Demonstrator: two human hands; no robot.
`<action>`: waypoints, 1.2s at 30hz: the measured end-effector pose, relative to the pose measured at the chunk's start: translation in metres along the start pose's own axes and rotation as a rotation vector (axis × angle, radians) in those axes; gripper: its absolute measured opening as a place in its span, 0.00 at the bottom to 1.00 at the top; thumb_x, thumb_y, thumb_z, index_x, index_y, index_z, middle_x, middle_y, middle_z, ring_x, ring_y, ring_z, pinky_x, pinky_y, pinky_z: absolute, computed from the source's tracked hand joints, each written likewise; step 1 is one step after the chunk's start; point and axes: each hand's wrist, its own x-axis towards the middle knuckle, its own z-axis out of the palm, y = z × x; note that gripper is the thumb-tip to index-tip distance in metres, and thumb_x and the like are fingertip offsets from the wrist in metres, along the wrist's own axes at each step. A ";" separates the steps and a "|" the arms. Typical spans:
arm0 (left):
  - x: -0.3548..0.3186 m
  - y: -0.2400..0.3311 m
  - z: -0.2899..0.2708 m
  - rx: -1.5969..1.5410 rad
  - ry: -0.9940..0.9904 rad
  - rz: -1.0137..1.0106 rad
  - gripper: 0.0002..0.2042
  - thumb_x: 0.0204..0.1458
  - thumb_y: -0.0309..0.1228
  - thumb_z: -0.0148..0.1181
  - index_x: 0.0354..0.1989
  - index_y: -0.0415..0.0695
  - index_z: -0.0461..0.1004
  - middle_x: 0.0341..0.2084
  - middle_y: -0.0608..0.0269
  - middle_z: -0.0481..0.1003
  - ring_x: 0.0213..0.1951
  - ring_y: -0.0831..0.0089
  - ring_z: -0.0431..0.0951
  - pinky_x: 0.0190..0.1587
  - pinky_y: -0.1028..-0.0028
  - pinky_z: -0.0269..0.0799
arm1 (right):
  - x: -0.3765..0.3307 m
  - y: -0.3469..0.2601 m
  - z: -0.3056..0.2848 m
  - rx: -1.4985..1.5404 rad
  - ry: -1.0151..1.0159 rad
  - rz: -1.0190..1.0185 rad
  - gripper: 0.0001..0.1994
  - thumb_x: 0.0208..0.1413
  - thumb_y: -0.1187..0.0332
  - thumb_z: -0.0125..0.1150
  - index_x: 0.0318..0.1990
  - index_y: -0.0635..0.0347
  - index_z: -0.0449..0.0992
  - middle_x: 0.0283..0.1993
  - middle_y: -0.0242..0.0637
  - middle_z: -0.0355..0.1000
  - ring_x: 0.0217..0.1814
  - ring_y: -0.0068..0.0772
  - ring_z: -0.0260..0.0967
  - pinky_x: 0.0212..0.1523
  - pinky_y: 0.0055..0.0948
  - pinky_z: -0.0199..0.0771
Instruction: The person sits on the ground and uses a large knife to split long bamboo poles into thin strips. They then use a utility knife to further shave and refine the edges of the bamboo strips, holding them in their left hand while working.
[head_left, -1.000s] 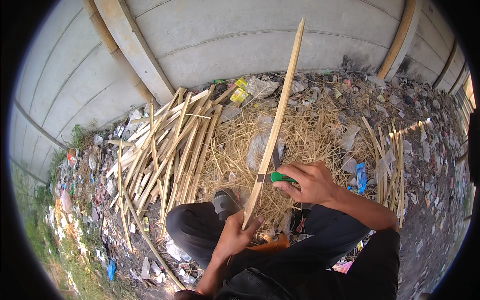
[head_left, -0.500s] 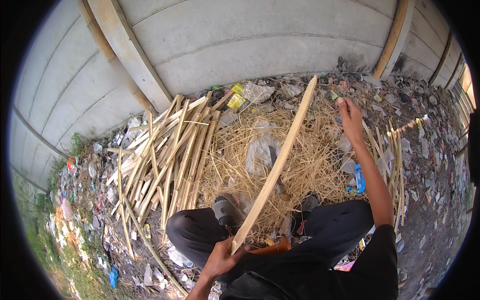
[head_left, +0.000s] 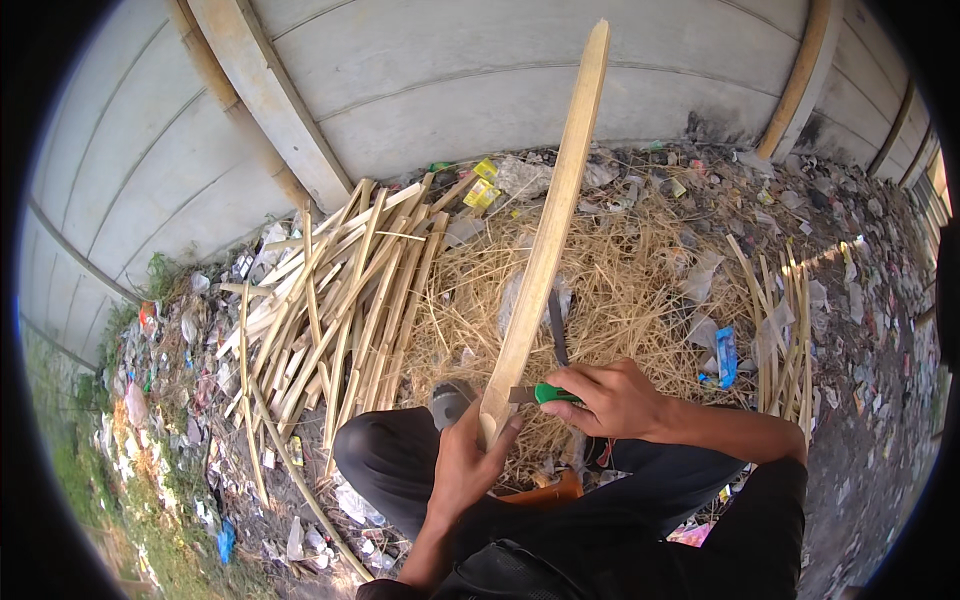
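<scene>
Back from its outstretched reach, R hand (head_left: 612, 400) is clenching a green-handled knife (head_left: 552, 393) w/ blade against the long pale split-bamboo slat (head_left: 545, 245) just above L hand (head_left: 468, 470), which is grasping the slat's lower end upright—probably shaving it; next stroke needs steady bracing.

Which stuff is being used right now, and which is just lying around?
In use: slat in left hand; green-handled knife in right hand.

Lying about: slat pile, shavings, litter, yellow wrapper, blue packet.
</scene>
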 end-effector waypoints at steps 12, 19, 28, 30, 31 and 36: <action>0.009 0.014 0.015 0.079 0.089 0.019 0.16 0.62 0.34 0.69 0.49 0.34 0.77 0.26 0.40 0.81 0.30 0.42 0.85 0.31 0.58 0.76 | 0.007 -0.004 -0.001 -0.035 -0.011 0.016 0.16 0.69 0.51 0.64 0.46 0.54 0.80 0.33 0.34 0.83 0.22 0.35 0.80 0.18 0.33 0.76; 0.003 0.012 0.016 0.099 0.079 0.019 0.17 0.61 0.33 0.69 0.53 0.34 0.77 0.28 0.39 0.82 0.31 0.41 0.85 0.33 0.58 0.78 | 0.015 0.006 -0.020 -0.032 0.048 0.180 0.15 0.64 0.53 0.70 0.45 0.54 0.82 0.35 0.35 0.82 0.26 0.38 0.80 0.24 0.35 0.78; 0.001 0.005 0.014 0.115 0.128 0.080 0.15 0.61 0.35 0.69 0.41 0.33 0.77 0.14 0.50 0.74 0.15 0.62 0.77 0.23 0.64 0.68 | 0.017 0.007 -0.025 -0.089 0.046 0.148 0.14 0.63 0.54 0.71 0.44 0.54 0.83 0.34 0.33 0.82 0.25 0.37 0.80 0.24 0.33 0.78; 0.000 0.003 0.012 0.113 0.118 0.073 0.15 0.62 0.35 0.69 0.41 0.33 0.77 0.14 0.49 0.74 0.16 0.61 0.78 0.23 0.63 0.68 | 0.017 0.008 -0.025 -0.092 0.047 0.132 0.14 0.63 0.55 0.71 0.44 0.55 0.83 0.34 0.34 0.83 0.25 0.36 0.80 0.24 0.33 0.78; -0.001 0.002 0.012 0.113 0.113 0.069 0.15 0.62 0.35 0.69 0.42 0.33 0.77 0.14 0.49 0.74 0.16 0.60 0.78 0.23 0.63 0.69 | 0.017 0.009 -0.025 -0.093 0.046 0.124 0.13 0.63 0.56 0.72 0.44 0.55 0.83 0.34 0.34 0.83 0.26 0.36 0.80 0.24 0.33 0.78; -0.011 -0.009 0.009 0.128 0.080 0.018 0.15 0.62 0.36 0.69 0.43 0.34 0.77 0.17 0.47 0.77 0.20 0.56 0.83 0.25 0.62 0.73 | 0.017 0.034 -0.025 -0.129 0.209 0.149 0.14 0.67 0.54 0.67 0.47 0.53 0.82 0.34 0.35 0.82 0.24 0.38 0.79 0.23 0.35 0.77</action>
